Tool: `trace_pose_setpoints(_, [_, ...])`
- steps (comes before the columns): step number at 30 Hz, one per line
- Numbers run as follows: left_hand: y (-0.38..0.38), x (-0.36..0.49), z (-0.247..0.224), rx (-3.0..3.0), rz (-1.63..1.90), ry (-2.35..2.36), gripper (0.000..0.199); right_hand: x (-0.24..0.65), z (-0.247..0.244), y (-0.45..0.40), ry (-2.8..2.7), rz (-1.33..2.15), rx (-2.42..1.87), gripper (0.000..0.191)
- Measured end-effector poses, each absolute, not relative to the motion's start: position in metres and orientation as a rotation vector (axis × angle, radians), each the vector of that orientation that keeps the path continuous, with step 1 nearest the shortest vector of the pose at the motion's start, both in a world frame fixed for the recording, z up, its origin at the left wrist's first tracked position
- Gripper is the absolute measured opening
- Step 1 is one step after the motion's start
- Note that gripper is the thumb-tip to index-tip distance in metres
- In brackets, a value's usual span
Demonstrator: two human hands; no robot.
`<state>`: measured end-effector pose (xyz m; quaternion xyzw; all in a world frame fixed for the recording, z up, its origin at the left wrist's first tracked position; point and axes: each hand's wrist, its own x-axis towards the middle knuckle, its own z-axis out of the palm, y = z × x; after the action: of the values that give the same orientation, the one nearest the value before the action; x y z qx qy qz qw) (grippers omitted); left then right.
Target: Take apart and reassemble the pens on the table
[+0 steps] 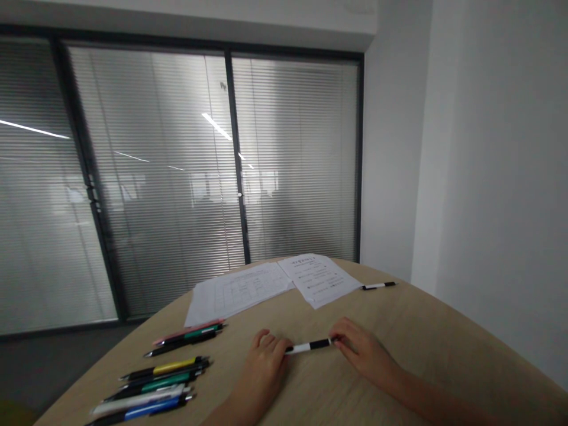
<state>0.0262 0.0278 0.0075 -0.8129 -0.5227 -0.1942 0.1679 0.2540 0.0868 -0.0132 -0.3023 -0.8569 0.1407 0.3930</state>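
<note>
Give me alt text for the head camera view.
A person's left hand and right hand hold a black-and-white pen by its ends over a light wood table. Rows of pens lie left, printed papers and a second striped pen ahead, before window blinds.

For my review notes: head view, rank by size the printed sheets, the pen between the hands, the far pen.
1. Printed sheets.
2. Near pen and far pen, tied: nearness makes it unsure.

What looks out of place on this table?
A black-and-white pen lies alone beside the papers, away from the pen piles at left, though it matches the pen held between the left hand and right hand.
</note>
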Motion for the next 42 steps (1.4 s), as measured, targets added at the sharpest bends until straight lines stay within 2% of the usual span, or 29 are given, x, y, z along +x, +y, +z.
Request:
trace_pose_setpoints(21, [0.0257, 0.0246, 0.0079, -2.325, -0.748, -1.191, 0.021, 0.2553, -0.0121, 0.0873, -2.179, 0.445, -0.827, 0.015])
trace_pose_setpoints(33, [0.0248, 0.0256, 0.0067, -2.337, -0.807, -1.075, 0.016, 0.2578, -0.0129, 0.084, -2.219, 0.435, -0.852, 0.021])
trace_pose_setpoints(42, [0.022, 0.0304, 0.0108, -2.265, -0.809, -0.863, 0.024, 0.2596, -0.0194, 0.0866, -2.231, 0.512, -0.93, 0.028])
